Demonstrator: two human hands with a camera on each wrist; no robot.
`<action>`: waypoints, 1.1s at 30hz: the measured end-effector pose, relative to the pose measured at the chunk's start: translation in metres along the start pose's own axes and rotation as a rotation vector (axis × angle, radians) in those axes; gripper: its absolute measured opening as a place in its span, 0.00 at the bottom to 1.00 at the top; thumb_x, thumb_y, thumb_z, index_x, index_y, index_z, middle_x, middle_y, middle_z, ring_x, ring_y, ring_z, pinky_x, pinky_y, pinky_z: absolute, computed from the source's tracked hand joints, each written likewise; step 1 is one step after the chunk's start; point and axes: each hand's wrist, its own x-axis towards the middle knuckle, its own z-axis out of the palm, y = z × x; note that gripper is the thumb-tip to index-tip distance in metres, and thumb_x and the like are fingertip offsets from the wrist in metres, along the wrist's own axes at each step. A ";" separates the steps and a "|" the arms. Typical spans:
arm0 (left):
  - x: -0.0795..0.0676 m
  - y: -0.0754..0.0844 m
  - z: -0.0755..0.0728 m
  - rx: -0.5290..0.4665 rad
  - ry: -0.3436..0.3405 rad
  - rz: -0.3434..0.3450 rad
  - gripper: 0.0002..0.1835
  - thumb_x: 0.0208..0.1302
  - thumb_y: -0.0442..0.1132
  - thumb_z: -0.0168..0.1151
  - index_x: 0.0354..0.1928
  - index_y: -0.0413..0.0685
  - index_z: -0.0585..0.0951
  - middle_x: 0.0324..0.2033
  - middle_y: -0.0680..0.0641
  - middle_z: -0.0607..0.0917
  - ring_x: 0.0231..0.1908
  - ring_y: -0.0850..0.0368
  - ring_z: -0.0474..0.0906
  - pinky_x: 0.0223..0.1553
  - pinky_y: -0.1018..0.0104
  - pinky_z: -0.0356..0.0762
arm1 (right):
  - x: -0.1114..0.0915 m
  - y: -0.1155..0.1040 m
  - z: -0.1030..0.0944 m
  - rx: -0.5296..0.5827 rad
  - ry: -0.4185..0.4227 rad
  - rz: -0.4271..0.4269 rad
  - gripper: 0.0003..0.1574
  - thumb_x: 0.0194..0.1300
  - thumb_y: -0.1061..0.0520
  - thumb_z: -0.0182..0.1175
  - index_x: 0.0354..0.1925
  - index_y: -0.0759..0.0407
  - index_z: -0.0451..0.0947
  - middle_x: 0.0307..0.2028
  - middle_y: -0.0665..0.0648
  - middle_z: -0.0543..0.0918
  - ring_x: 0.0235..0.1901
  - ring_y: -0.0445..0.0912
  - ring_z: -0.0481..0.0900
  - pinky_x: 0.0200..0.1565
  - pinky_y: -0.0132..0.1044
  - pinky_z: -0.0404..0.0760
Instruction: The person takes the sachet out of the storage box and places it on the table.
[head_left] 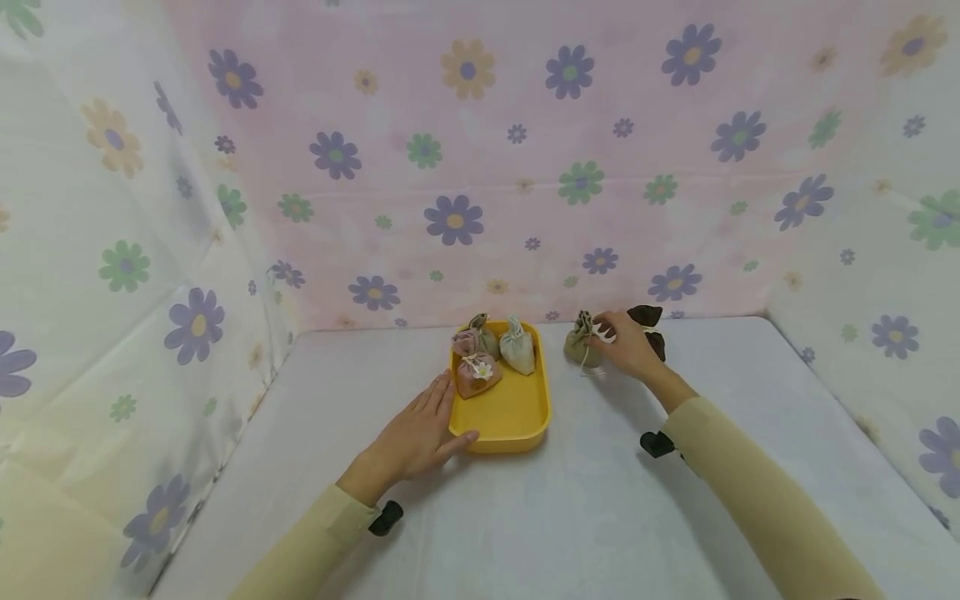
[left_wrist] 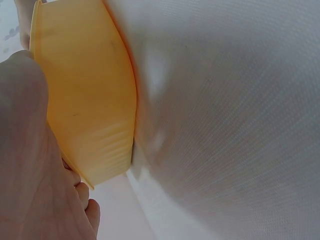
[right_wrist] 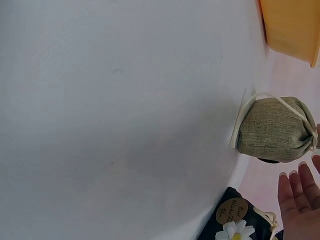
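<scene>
My left hand (head_left: 408, 437) rests on the yellow tray (head_left: 510, 421), its straight fingers along the left side and its thumb at the front rim. In the tray lie a pink drawstring pouch (head_left: 477, 385) with a white flower, a pale pouch (head_left: 517, 350) and an olive pouch (head_left: 491, 342) at the back. Right of the tray, my right hand (head_left: 628, 346) pinches a greenish-brown drawstring pouch (head_left: 579, 348) by its tied neck. The right wrist view shows this pouch (right_wrist: 275, 129) with a cream cord; its neck and the pinching fingertips lie at the frame's edge.
A dark pouch (head_left: 656, 345) is partly hidden behind my right hand; the right wrist view shows its round label (right_wrist: 231, 212) and white flower. White cloth (head_left: 510, 533) covers the table. Flower-printed cloth (head_left: 495, 150) hangs behind and at both sides.
</scene>
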 end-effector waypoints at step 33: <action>0.001 -0.002 0.000 -0.002 -0.025 -0.010 0.55 0.73 0.76 0.31 0.79 0.32 0.46 0.80 0.35 0.41 0.80 0.44 0.39 0.78 0.49 0.47 | -0.034 -0.045 0.005 0.044 0.015 -0.157 0.25 0.68 0.61 0.68 0.59 0.72 0.76 0.49 0.70 0.80 0.47 0.61 0.78 0.49 0.57 0.83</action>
